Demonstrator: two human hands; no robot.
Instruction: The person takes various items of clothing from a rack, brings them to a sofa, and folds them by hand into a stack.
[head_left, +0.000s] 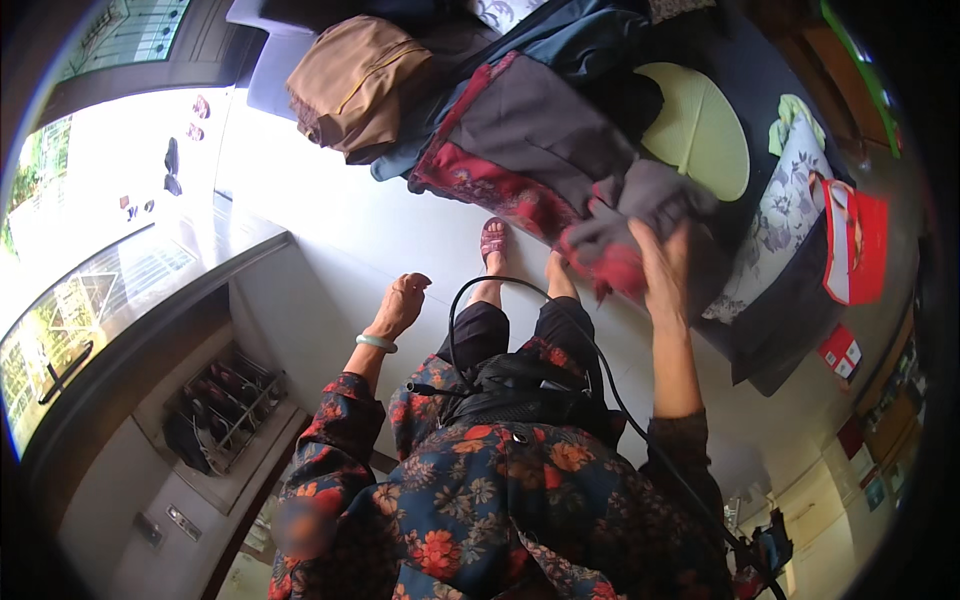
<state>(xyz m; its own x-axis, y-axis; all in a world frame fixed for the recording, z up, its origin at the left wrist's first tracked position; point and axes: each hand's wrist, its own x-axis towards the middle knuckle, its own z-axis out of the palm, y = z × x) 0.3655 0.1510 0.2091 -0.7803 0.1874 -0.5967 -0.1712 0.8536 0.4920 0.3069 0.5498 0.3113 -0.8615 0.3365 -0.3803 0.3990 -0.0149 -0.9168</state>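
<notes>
A grey and red patterned garment (540, 127) lies spread over the edge of a dark seat, its right end bunched and blurred. At that bunched end is my right hand (664, 262), touching the cloth; whether the fingers grip it cannot be told. My left hand (405, 300), with a pale green bangle (376, 343) at the wrist, hangs over the floor away from the cloth, fingers curled, and its palm is hidden. To the left of the garment sits a brown folded garment (360, 82); dark blue clothing (592, 37) lies behind.
A pale green hand fan (697, 131) and a floral cushion (776, 217) rest on the seat. Beyond them stands a red bag (866, 244). A black cable (611, 375) loops before my body. At left are a cabinet (262, 300) and a shoe rack (232, 405); slippers (172, 165) lie by the doorway.
</notes>
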